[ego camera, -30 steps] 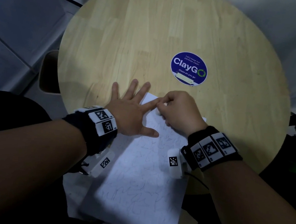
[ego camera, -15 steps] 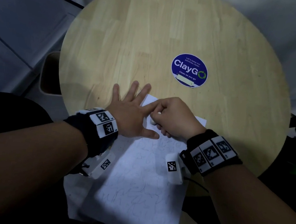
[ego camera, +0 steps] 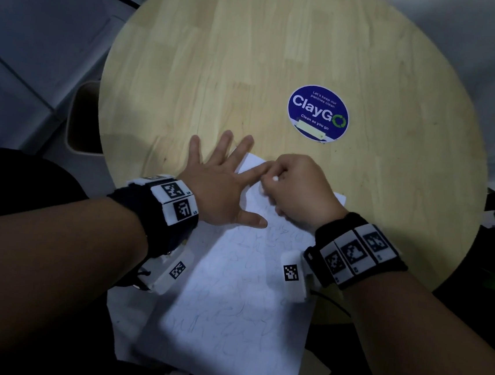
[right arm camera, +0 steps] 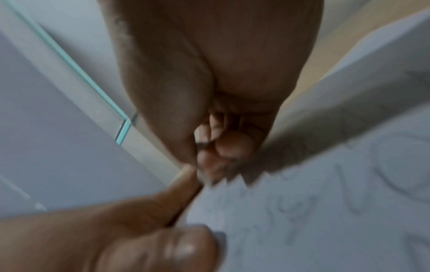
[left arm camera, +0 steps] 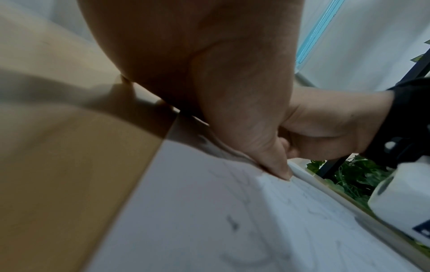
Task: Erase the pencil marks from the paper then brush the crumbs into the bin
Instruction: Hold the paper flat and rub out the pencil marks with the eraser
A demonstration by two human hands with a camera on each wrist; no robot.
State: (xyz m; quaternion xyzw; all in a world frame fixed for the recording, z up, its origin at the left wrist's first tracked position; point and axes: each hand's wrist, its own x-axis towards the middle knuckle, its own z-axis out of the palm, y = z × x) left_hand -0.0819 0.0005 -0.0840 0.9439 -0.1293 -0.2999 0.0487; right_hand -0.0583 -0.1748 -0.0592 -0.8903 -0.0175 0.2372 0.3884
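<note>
A white paper point(ego camera: 237, 307) covered in faint pencil scribbles lies on the near part of the round wooden table point(ego camera: 253, 52) and overhangs its front edge. My left hand point(ego camera: 215, 190) lies flat with spread fingers on the paper's top left corner, holding it down. My right hand point(ego camera: 303, 189) is curled round a small white eraser point(ego camera: 275, 178) and presses it on the paper's top edge, right beside the left index finger. In the left wrist view the left thumb point(left arm camera: 277, 165) presses the paper point(left arm camera: 209, 220). The right wrist view is blurred: curled fingers point(right arm camera: 221, 150) above the paper point(right arm camera: 325, 202).
A tan bin point(ego camera: 83, 117) stands on the floor by the table's left edge. A round blue ClayGo sticker point(ego camera: 317, 113) sits on the table beyond my right hand. A second white sheet point(ego camera: 124, 320) shows under the paper at lower left.
My right hand slid a little toward me along the paper and has come back up to the top edge, rubbing with the eraser. The left hand has stayed flat in place.
</note>
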